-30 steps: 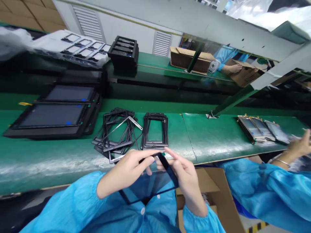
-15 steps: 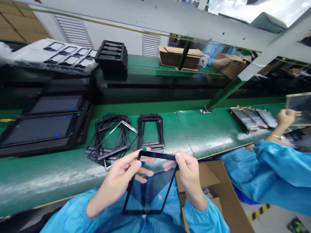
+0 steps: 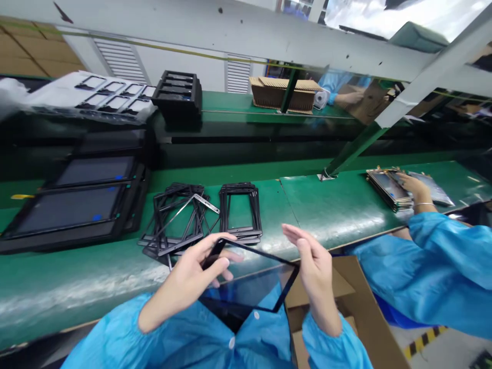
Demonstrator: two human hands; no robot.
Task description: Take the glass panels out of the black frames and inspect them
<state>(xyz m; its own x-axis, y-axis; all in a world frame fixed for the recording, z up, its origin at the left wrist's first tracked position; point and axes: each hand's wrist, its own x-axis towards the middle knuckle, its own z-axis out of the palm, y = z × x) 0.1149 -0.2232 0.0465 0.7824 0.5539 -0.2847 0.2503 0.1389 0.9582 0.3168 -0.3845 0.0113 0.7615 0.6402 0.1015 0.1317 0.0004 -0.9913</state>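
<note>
Glass panel: I see the glass panel (image 3: 249, 282) in front of the person's blue smock (image 3: 261, 348), just short of the desk (image 3: 330, 205), tilted with a long side uppermost. Half a second ago a short side was on top; it has been swung round, so its wide black end now lies by the left hand.
Left hand: the left hand (image 3: 196, 269) grips that end, thumb on the near face, fingers behind, showing through the glass.
Right hand: the right hand (image 3: 317, 269) had pinched a top corner; its fingers are now straight and hold nothing, right beside a corner. Whether the palm brushes it, I can't tell.
What the turn means: to my eye the left hand now carries the panel alone, leaving the right free for a new hold.
Black frames: beyond the hands, the jumbled frames (image 3: 198, 218) lie beside the neater frame stack (image 3: 254, 210), both unchanged.
Dark screens: to the left, the dark screens (image 3: 69, 210) lie overlapping.
Neighbour's side: the co-worker's hand (image 3: 417, 188) held a screen up a moment ago; now it is down at the screen stack (image 3: 388, 187), its grip unclear.
</note>
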